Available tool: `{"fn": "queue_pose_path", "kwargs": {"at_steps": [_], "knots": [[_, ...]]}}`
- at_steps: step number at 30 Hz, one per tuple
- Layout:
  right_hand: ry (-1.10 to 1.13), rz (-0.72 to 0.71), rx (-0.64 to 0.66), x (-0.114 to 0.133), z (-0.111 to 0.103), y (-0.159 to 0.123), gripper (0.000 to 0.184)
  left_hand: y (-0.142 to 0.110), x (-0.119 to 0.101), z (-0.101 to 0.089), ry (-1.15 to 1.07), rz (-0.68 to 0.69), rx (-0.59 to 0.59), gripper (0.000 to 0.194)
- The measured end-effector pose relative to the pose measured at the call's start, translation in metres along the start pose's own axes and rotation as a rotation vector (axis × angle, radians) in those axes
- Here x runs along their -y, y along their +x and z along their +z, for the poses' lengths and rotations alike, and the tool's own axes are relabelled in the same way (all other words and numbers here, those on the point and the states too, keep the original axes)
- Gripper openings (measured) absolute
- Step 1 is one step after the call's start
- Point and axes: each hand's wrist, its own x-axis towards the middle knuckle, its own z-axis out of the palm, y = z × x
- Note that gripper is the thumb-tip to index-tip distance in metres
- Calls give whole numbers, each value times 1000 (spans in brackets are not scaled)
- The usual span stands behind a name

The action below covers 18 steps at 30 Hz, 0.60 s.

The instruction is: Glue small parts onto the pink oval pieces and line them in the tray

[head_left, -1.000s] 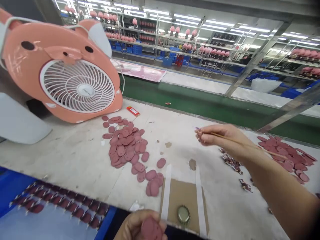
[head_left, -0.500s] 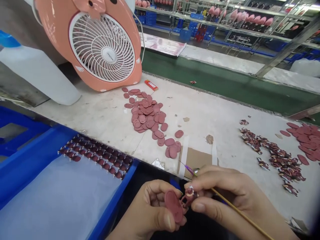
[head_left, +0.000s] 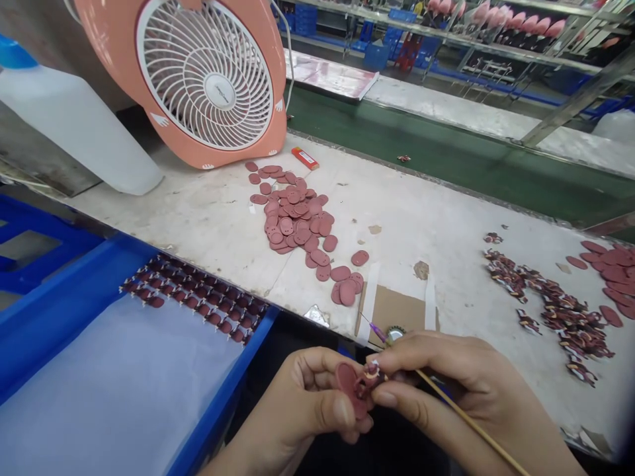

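Note:
Between the fingers and thumb of my left hand (head_left: pixel 310 400) is a reddish-brown oval base (head_left: pixel 350 383), tilted up on edge. My right hand (head_left: pixel 446 387) pinches a small painted figurine (head_left: pixel 373 375) in brown, white and yellow, its lower end against the face of the base. Whether the two are joined I cannot tell. Across the same right hand lies a thin wooden stick (head_left: pixel 471 426), and a purple dispensing tip with a fine needle (head_left: pixel 378 332) pokes out beyond its fingers. A bottle cap (head_left: pixel 395 333) sits just behind the right fingertips, on a piece of cardboard (head_left: pixel 397 309).
Loose oval bases (head_left: pixel 297 218) are heaped mid-table, and figurines (head_left: pixel 550 297) lie to the right beside more bases (head_left: pixel 618 271). A blue crate (head_left: pixel 198 423) at lower left holds rows of based figurines (head_left: pixel 198 297). Behind stand a fan (head_left: pixel 218 89), a white bottle (head_left: pixel 79 125) and a red box (head_left: pixel 304 158).
The figurine has come in against the base, where a small gap showed before. More of the bottle cap now shows. The view has shifted slightly.

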Motion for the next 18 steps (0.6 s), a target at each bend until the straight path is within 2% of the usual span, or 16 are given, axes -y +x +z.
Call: {"fn": "queue_pose_path", "kwargs": {"at_steps": [8,18], "knots": [[7,-10,-16,-1,3,4,5,1,-1,2,5,-32,-11,32],[24,-28,-8,-4,5,3,8,2,-1,3,-2,-47,-45,35]]}}
